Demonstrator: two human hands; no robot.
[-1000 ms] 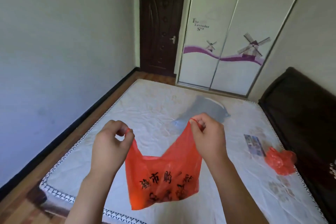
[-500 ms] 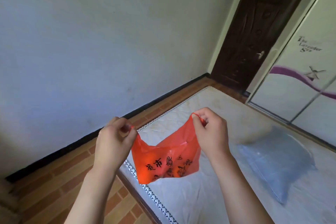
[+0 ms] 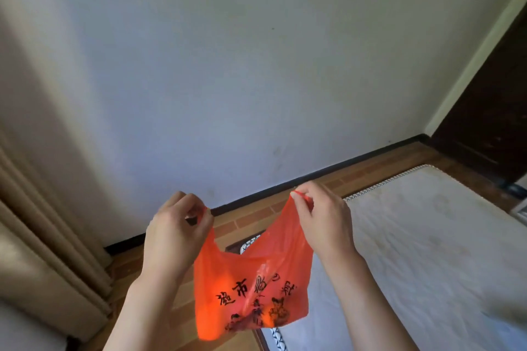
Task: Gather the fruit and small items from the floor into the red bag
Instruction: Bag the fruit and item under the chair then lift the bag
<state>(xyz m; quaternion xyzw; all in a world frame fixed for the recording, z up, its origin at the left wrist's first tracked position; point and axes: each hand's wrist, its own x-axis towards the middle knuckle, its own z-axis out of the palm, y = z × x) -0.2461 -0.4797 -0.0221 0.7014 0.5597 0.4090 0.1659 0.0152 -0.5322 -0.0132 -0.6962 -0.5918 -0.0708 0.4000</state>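
The left hand (image 3: 174, 232) and right hand (image 3: 325, 221) each pinched a handle of the red bag (image 3: 252, 285). It hung between them above the floor (image 3: 251, 214) and mattress (image 3: 427, 251) edge

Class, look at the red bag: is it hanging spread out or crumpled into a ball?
Spread out. The left hand and right hand each pinch a handle, and the red bag hangs between them.

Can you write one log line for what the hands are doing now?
left hand: pinches handle | right hand: pinches other handle | thin red plastic bag: hanging between them | fruit: not in view
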